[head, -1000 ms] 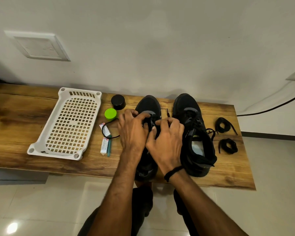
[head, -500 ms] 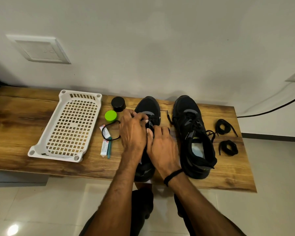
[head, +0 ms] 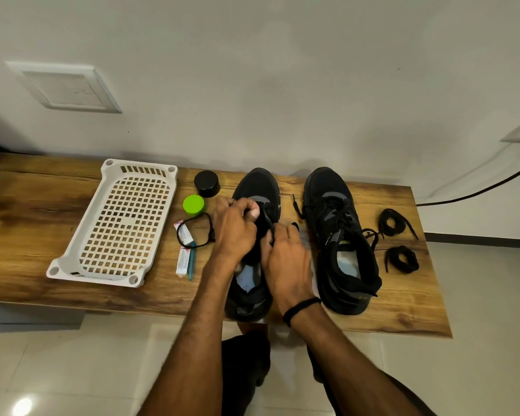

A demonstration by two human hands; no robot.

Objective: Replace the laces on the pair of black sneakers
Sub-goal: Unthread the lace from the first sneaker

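Black left sneaker (head: 260, 187) is sitting on the surface (head: 403, 310) beside the right sneaker (head: 336, 223), heel at the near edge. Both the left hand (head: 234, 232) and right hand (head: 285, 259) are pinching its lace (head: 271, 228) in a tight grip; a hard tug is risking dragging it off.

I read even, moderately bright indoor light from overhead. One hot glare spot sits on the glossy pale floor tiles (head: 21, 406), lower left. Soft shadows fall on the white painted wall (head: 282, 151) behind the brown wood-grain bench (head: 27, 211). Wide-angle distortion bows the bench edges. Focus is slightly soft, and the right-hand black fabric sneaker (head: 339, 235) loses surface detail.
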